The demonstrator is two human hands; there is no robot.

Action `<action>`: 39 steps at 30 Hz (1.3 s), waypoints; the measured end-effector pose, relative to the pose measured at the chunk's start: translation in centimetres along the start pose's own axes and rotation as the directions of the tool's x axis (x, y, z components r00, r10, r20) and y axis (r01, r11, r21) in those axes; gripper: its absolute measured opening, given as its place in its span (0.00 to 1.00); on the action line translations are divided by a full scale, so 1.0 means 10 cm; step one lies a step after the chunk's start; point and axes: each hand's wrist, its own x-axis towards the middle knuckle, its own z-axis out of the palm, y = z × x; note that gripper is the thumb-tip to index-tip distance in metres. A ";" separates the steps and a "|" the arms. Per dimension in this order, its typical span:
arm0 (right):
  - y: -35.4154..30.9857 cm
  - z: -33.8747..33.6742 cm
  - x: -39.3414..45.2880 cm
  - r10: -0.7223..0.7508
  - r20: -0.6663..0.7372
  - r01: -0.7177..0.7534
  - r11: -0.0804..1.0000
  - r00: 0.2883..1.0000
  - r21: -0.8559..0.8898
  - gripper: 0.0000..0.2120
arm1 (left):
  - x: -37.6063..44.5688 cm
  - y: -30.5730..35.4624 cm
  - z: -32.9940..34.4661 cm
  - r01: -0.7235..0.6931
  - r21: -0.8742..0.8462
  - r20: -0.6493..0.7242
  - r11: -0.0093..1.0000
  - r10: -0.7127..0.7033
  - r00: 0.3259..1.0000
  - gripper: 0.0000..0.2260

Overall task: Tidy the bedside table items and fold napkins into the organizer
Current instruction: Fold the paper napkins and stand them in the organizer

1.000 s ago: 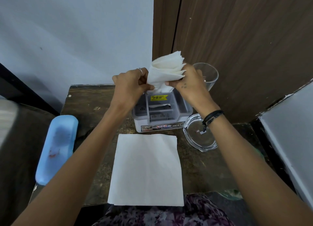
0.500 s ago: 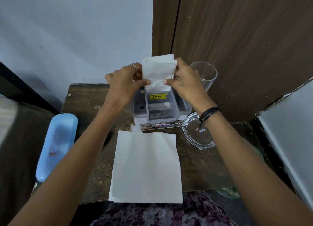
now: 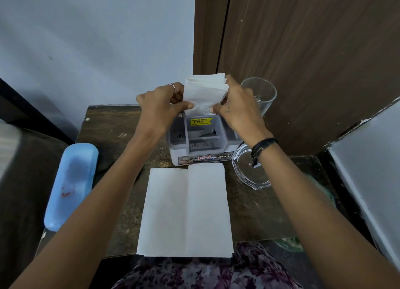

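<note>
A pale blue-grey wall (image 3: 91,39) fills the left of the view, meeting a dark brown wood-grain door (image 3: 313,50) and its frame (image 3: 206,29) on the right. Below them stands a worn, dark wooden worktop (image 3: 112,124). The light is soft and even.

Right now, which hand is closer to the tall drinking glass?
The right hand. It pinches the folded napkin just left of the drinking glass, almost against it. The left hand pinches the napkin's far side, farther from the glass.
</note>
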 end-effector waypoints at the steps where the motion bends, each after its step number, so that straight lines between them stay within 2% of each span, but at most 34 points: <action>1: 0.00 0.00 0.00 0.002 0.006 -0.002 1.000 1.000 -0.011 0.25 | 0.01 0.00 -0.01 0.002 0.023 0.010 1.000 -0.003 1.000 0.05; 5: -0.01 -0.01 0.01 0.008 0.029 -0.009 1.000 1.000 0.029 0.25 | 0.01 0.00 -0.01 0.015 0.041 0.042 0.999 -0.017 0.999 0.06; 9: -0.01 0.06 -0.02 0.009 -0.029 -0.008 1.000 1.000 0.021 0.23 | -0.02 0.03 -0.01 0.040 0.036 0.040 0.999 -0.041 0.998 0.08; 12: 0.00 0.09 -0.09 0.048 -0.134 -0.029 0.990 0.990 0.139 0.22 | -0.13 0.08 0.02 0.083 -0.025 -0.043 0.996 -0.084 0.996 0.15; 15: -0.03 0.12 -0.20 0.073 -0.268 -0.025 0.983 0.961 0.180 0.19 | -0.33 0.14 0.08 0.129 -0.070 -0.157 0.989 -0.139 0.978 0.21; 17: -0.05 0.16 -0.31 0.079 -0.329 -0.017 0.983 0.941 0.185 0.19 | -0.48 0.19 0.11 0.092 -0.033 -0.211 0.995 -0.097 0.973 0.17; 19: -0.08 0.19 -0.45 0.078 -0.359 -0.003 0.979 0.930 0.205 0.17 | -0.62 0.25 0.14 0.011 0.068 -0.228 0.998 0.005 0.974 0.10; 22: -0.13 0.21 -0.69 0.076 -0.339 0.010 0.970 0.938 0.244 0.10 | -0.83 0.36 0.18 -0.059 0.110 -0.206 0.992 0.081 0.975 0.07; 27: -0.17 0.23 -1.09 0.088 -0.268 -0.016 0.966 0.959 0.259 0.06 | -1.23 0.45 0.21 -0.022 -0.017 -0.132 1.000 0.019 0.991 0.09; 31: -0.06 0.34 -1.45 0.179 -0.217 -0.120 0.958 0.960 0.260 0.05 | -1.65 0.38 0.25 0.046 0.041 -0.064 0.998 -0.044 0.997 0.10; 36: 0.08 0.50 -1.83 0.300 -0.153 -0.268 0.943 0.942 0.196 0.11 | -2.13 0.14 0.22 0.240 0.153 0.034 0.959 -0.248 0.968 0.13; 39: 0.08 0.54 -1.94 0.344 -0.069 -0.316 0.913 0.937 0.259 0.18 | -2.21 0.08 0.18 0.283 0.165 0.105 0.945 -0.302 0.948 0.15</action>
